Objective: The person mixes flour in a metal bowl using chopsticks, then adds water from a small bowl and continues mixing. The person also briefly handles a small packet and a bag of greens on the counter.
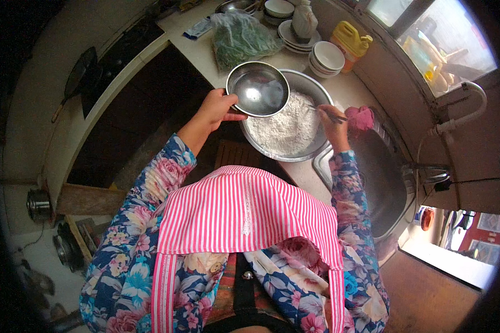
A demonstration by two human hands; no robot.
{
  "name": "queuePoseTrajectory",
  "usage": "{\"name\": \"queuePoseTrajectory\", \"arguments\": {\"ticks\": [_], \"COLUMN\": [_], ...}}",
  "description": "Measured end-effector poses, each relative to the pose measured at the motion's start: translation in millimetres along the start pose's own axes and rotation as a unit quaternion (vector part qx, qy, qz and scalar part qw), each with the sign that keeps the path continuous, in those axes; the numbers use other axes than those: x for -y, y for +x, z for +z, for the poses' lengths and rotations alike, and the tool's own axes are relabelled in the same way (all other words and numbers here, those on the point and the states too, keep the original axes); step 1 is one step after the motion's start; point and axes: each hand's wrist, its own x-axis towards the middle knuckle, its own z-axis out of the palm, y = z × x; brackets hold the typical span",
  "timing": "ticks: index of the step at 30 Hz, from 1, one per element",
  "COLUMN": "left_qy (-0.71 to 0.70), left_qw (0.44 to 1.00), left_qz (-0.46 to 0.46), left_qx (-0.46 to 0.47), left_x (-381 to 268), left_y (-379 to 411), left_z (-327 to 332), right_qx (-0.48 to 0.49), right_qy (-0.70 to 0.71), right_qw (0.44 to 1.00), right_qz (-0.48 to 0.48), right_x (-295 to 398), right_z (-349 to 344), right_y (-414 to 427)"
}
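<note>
My left hand [218, 109] grips the rim of a shiny steel bowl [271, 85], which hangs over the left part of a large metal basin [323, 89]. Clear liquid seems to lie in the bowl, with a bright reflection on it. White flour [281, 129] covers the basin's bottom, loose and uneven. At the basin's right rim, my right hand [333, 118] is closed around thin dark sticks [336, 118], probably chopsticks. Their tips point left, to the flour's edge. The small bowl hides part of the flour and the basin's far left rim.
A sink [383, 183] lies to the right, with a pink cloth [359, 118] at its far edge. Behind the basin stand stacked white bowls [328, 56], plates [282, 33], a yellow jug [350, 41] and a plastic bag of greens [243, 39].
</note>
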Motion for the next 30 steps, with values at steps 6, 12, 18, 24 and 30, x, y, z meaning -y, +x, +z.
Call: {"name": "queuePoseTrajectory", "arguments": {"ticks": [6, 12, 18, 24, 30], "left_qy": [-0.008, -0.013, -0.021, -0.028, -0.044], "left_qw": [1.000, 1.000, 0.999, 0.999, 0.999], "left_qz": [-0.013, -0.015, -0.017, -0.013, -0.013], "left_qx": [-0.007, -0.005, -0.023, -0.028, -0.025], "left_x": [6.8, 9.2, 6.3, 10.8, 16.1], "left_y": [-4.1, -16.0, -29.6, -29.1, -31.1], "left_z": [-10.6, -17.1, -21.9, -30.2, -37.1], "right_qx": [0.141, 0.166, 0.195, 0.083, 0.016], "right_qy": [0.054, 0.099, 0.126, 0.151, 0.089], "right_qw": [0.988, 0.980, 0.972, 0.980, 0.995], "right_qz": [0.047, 0.042, 0.034, 0.098, 0.046], "right_x": [17.4, 51.0, 24.2, -17.2, -12.3], "right_z": [26.7, 19.6, 51.2, 10.8, 25.6], "right_y": [-18.5, -23.7, -23.6, 21.7, 38.5]}}
